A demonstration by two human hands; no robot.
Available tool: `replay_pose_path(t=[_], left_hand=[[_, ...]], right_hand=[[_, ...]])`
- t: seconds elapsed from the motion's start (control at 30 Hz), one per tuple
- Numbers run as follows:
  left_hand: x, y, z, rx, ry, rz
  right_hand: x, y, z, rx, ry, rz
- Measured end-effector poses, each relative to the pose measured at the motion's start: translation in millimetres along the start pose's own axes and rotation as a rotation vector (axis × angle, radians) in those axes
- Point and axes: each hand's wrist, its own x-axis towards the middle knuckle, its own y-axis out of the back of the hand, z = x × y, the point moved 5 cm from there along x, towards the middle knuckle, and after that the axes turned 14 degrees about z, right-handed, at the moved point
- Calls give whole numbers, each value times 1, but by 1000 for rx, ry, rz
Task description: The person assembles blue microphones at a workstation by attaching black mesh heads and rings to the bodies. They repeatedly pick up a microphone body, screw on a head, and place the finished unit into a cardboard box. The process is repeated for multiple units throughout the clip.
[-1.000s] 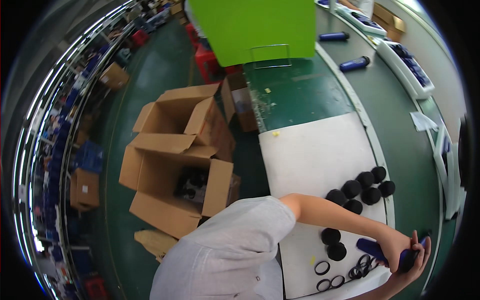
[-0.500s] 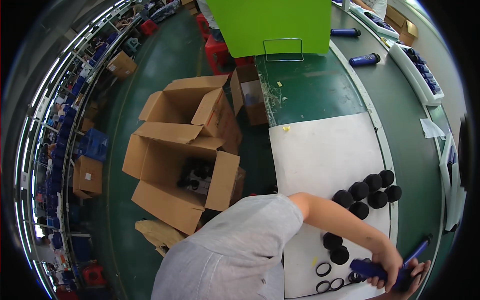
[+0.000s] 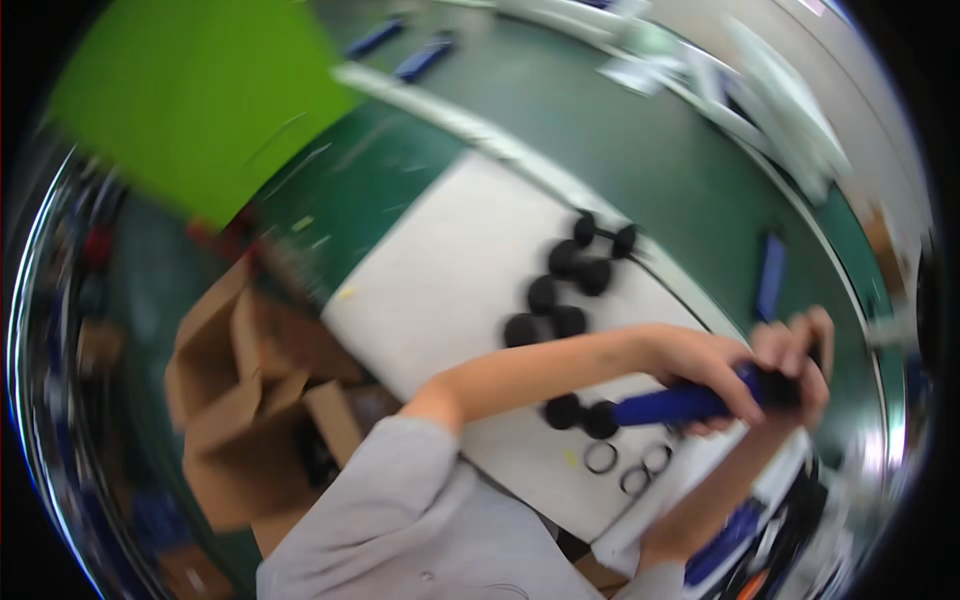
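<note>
Blue cylinder (image 3: 672,404) | my left hand (image 3: 700,375) clamps its body, right hand (image 3: 800,360) grips black end | keep both aligned, twist steadily above white surface (image 3: 450,270)

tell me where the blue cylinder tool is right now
In the head view the blue cylinder tool is at lower right, gripped by both hands, left hand and right hand, just above the black rings on the white mat.

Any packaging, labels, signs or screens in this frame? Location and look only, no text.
Open cardboard boxes: on the floor left of the bench, brown, flaps up, blurred.
Green panel: upper left behind the bench, flat, bright green, plain.
White trays: far right edge of the bench, long, shallow, blurred.
No labels, signs or screens can be made out; the picture is motion-blurred.
</note>
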Motion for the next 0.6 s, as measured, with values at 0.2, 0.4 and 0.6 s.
replay_pose_path(t=[0.2,0.4,0.6], left_hand=[[6,-11,30,670,-83,548],[15,0,31,983,-355,720],[4,-13,20,582,-188,470]], right_hand=[[-1,-9,-30,-350,49,335],[-2,1,-18,-375,8,503],[-7,-18,-27,-189,-81,1]])
